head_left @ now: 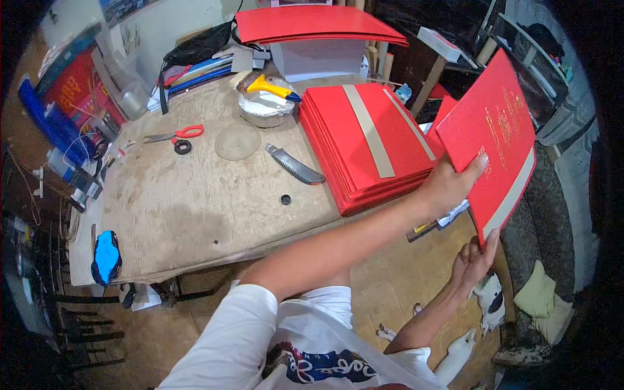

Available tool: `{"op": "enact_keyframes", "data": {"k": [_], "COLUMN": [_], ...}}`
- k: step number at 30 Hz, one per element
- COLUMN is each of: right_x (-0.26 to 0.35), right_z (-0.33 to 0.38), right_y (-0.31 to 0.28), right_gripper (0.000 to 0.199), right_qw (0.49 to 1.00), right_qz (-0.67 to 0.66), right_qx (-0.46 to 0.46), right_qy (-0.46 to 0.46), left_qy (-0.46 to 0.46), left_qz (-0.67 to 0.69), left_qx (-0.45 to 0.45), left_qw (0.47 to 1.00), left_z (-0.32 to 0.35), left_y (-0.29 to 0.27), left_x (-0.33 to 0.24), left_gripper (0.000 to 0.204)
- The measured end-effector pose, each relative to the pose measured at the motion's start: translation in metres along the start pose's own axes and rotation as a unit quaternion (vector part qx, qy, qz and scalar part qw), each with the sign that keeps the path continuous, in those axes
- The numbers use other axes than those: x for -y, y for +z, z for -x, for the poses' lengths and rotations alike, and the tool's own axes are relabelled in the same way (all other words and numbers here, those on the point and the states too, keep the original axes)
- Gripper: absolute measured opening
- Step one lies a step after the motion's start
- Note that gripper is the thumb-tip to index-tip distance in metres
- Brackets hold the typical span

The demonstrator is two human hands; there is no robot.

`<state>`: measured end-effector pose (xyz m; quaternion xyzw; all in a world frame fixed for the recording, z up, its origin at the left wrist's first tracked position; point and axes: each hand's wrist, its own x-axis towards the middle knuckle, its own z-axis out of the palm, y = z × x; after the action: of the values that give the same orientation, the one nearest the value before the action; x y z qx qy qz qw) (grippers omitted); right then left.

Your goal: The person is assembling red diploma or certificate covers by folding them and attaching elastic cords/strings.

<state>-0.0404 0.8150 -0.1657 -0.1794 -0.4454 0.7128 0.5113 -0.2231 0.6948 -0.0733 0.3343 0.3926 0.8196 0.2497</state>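
A red hard cover [497, 123] with gold lettering and a pale grey strip along one edge is held up, tilted, at the right, past the table. My left hand [455, 185] reaches across and grips its left edge, thumb on the lettered face. Lower down, my right hand [474, 260] is closed on the bottom corner, beside the grey strip; its fingertips are partly hidden. Just left of the held cover, a stack of similar red covers [338, 140] lies on the wooden table [195, 208], with pale strips across the top one.
A yellow-handled brush [270, 87] rests over a tub of white paste [266, 107]. Nearby lie a cutter [294, 166], a round lid [238, 142], red scissors [175, 134] and a black tape roll [182, 147]. More red sheets [318, 25] stand behind. Black-and-white animals [491, 302] lie on the floor.
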Motion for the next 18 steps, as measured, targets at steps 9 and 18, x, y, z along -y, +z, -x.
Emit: {"op": "enact_keyframes", "data": {"k": [9, 18], "right_x": [-0.023, -0.115], "right_z": [-0.152, -0.074], "right_y": [-0.042, -0.038], "right_gripper": [0.041, 0.041], "right_qw": [0.894, 0.837], "right_qz": [0.434, 0.531], "right_qx": [-0.003, -0.032], "right_qy": [-0.114, -0.124], "left_qy": [0.233, 0.317], "left_qz": [-0.578, -0.834], "left_qx": [0.084, -0.117], "left_qw": [0.778, 0.436], "left_z": [-0.042, -0.076], "left_y": [-0.173, -0.436], "left_x": [-0.085, -0.241], "left_gripper": [0.049, 0.072]}}
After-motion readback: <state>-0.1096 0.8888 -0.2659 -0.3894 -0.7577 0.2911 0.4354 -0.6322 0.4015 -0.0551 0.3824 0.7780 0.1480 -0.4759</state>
